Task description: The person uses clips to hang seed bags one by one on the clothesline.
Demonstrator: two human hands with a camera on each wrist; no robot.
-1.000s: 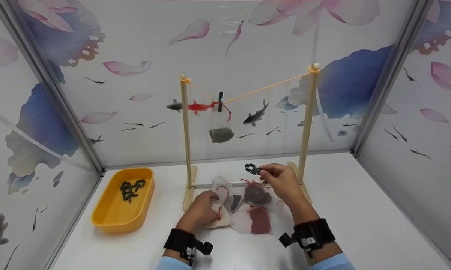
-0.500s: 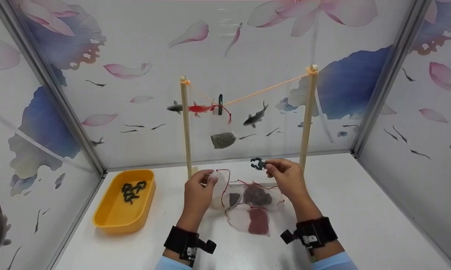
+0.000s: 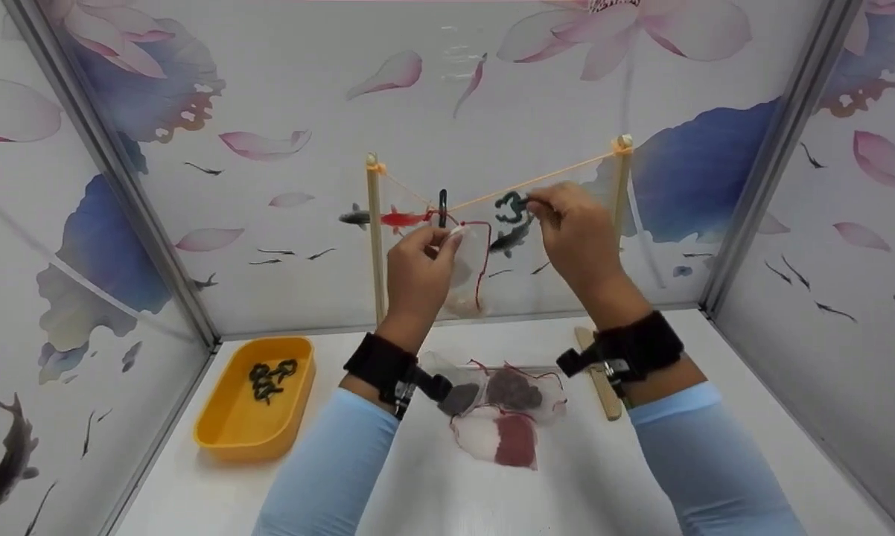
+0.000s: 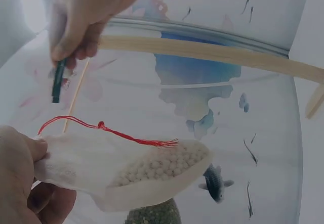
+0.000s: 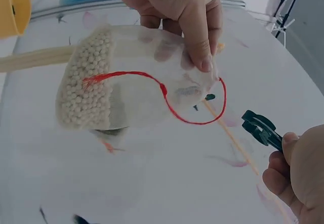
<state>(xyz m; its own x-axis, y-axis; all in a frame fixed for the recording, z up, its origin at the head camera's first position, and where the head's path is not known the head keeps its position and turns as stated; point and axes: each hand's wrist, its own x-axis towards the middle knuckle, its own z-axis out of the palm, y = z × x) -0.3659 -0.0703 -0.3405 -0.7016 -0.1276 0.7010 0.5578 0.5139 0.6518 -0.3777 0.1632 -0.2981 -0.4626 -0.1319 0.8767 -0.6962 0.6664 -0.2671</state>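
My left hand (image 3: 421, 274) pinches the top of a translucent white drawstring bag (image 5: 144, 77), holding it up beside the orange string (image 3: 563, 169). Small white balls (image 5: 87, 80) fill the bag's lower end, and a red cord (image 5: 164, 89) dangles from its mouth. In my right hand (image 3: 575, 234) a dark green clip (image 3: 510, 207) is pinched by its handle end, apart from the bag. Another dark clip (image 3: 443, 208) sits on the string. Below it, in the left wrist view, a bag of greenish grains (image 4: 154, 215) shows behind the white one.
Two wooden posts (image 3: 374, 246) carry the sagging string. On the table lie several drawstring bags, including one with reddish contents (image 3: 516, 441) and one with dark lumps (image 3: 512, 389). A yellow tray (image 3: 217, 432) at the left holds several dark clips (image 3: 267, 378). Printed panels enclose the table.
The left hand has taken the white-ball bag from the table and lifted it to the string. The right hand has risen with its clip to the same height.
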